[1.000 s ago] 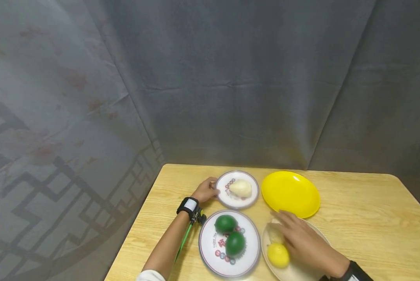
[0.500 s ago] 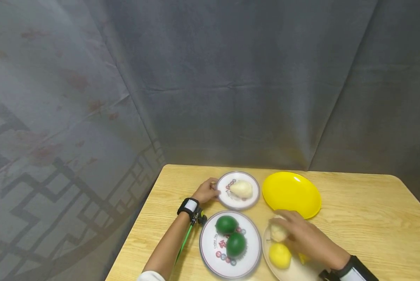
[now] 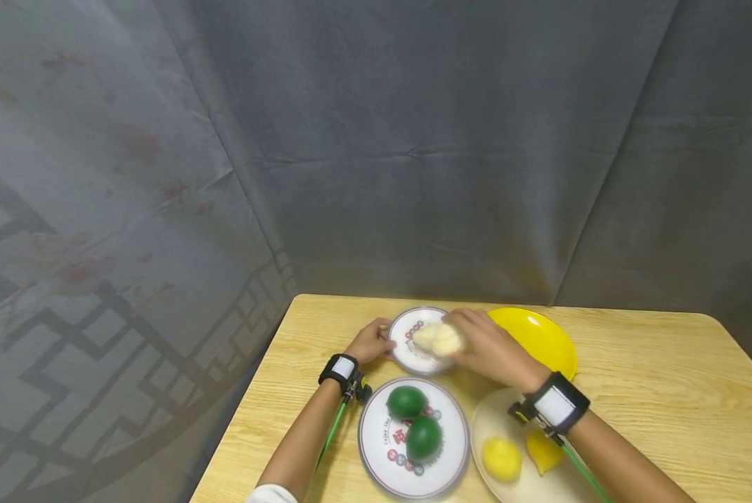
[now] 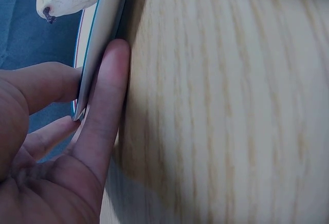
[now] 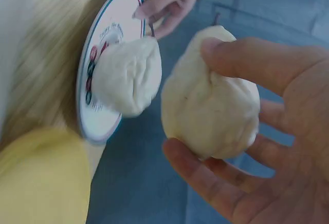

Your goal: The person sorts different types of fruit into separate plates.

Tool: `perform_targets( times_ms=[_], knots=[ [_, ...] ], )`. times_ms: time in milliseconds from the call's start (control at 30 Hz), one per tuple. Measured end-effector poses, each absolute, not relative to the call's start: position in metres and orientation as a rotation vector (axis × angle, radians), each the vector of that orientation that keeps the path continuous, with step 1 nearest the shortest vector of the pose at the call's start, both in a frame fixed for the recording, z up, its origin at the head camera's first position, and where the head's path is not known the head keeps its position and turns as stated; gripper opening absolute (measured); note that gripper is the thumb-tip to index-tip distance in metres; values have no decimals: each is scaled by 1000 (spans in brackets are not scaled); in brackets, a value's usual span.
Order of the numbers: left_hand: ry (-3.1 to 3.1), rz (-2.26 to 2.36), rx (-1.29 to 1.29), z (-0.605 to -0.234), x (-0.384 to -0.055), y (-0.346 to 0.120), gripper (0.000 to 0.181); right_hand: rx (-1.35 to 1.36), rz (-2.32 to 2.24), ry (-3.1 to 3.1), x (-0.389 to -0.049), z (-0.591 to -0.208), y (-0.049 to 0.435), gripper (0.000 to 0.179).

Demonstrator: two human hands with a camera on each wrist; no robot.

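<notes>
My right hand [image 3: 486, 349] holds a pale, wrinkled pear [image 5: 211, 100] with a thin dark stem, thumb on one side and fingers on the other. In the head view that pear overlaps the small rimmed plate [image 3: 402, 328]. A second pale pear [image 5: 128, 75] lies on this plate, beside the held one in the right wrist view. My left hand [image 3: 368, 342] pinches the plate's left rim, with one finger [image 4: 110, 85] under it, close over the table.
Two green lemon-shaped fruits [image 3: 423, 439] lie on a larger white plate [image 3: 376, 433] in front. Right of it, a cream plate [image 3: 486, 482] bears two yellow lemons [image 3: 502, 459]. Behind my right hand is a yellow plate [image 3: 542, 342]. A grey curtain [image 3: 414, 175] hangs behind the table.
My right hand has lifted the pear from the cream plate and carried it left and away to the small plate. A second lemon now shows there. My left hand has stayed at the rim.
</notes>
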State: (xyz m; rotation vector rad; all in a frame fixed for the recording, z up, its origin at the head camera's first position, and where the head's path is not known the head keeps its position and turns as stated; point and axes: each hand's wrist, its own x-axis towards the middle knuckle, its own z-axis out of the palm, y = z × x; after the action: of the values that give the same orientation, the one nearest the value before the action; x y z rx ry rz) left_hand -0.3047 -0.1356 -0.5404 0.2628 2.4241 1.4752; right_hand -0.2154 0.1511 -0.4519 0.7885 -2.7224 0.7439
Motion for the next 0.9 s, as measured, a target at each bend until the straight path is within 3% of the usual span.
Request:
perform_targets(
  times_ms=[267, 900],
  knots=[
    [2387, 1516, 287, -552, -314, -136, 60, 724, 736, -2784, -246, -467, 110, 72],
    [2412, 1499, 283, -544, -305, -136, 60, 758, 524, -2802, -247, -504, 90, 71]
  ],
)
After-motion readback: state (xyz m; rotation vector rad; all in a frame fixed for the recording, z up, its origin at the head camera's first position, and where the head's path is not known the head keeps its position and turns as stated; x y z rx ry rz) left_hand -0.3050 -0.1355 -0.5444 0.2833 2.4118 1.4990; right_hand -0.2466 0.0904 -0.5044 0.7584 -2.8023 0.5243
